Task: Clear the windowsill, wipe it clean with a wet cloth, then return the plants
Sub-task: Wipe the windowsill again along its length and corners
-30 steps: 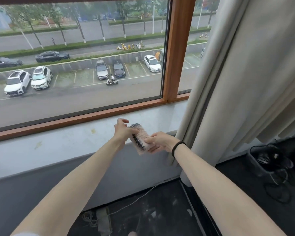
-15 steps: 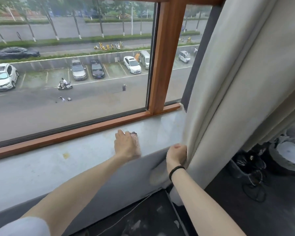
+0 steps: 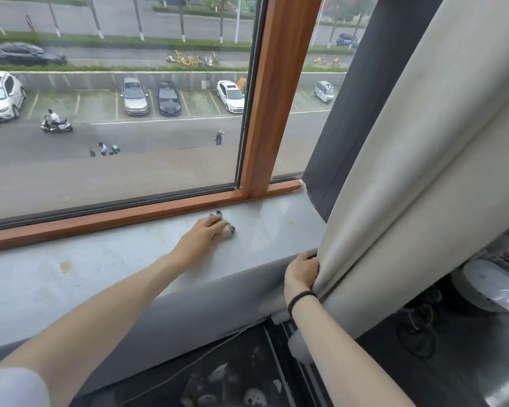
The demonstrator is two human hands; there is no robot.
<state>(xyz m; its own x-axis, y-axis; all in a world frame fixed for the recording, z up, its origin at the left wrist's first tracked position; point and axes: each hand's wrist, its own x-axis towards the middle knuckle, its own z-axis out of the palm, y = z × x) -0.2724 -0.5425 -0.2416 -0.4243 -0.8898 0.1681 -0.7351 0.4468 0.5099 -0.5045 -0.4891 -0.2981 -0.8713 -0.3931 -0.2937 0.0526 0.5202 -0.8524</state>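
The pale grey windowsill runs below the wooden window frame. My left hand lies on the sill near the frame's upright post, pressing a small patterned pink and checked cloth against the surface; the cloth shows only past my fingertips. My right hand grips the edge of the cream curtain at the sill's front edge and holds it to the right. No plants are in view on the sill.
A yellowish stain marks the sill at left. A dark grey blind panel hangs behind the curtain. A cable runs on the dark floor below. Cluttered items and a white object sit at right.
Both hands held the cloth a second ago; my left hand then put it on the sill and slid it right toward the post, while my right hand took the curtain and pulled it aside.
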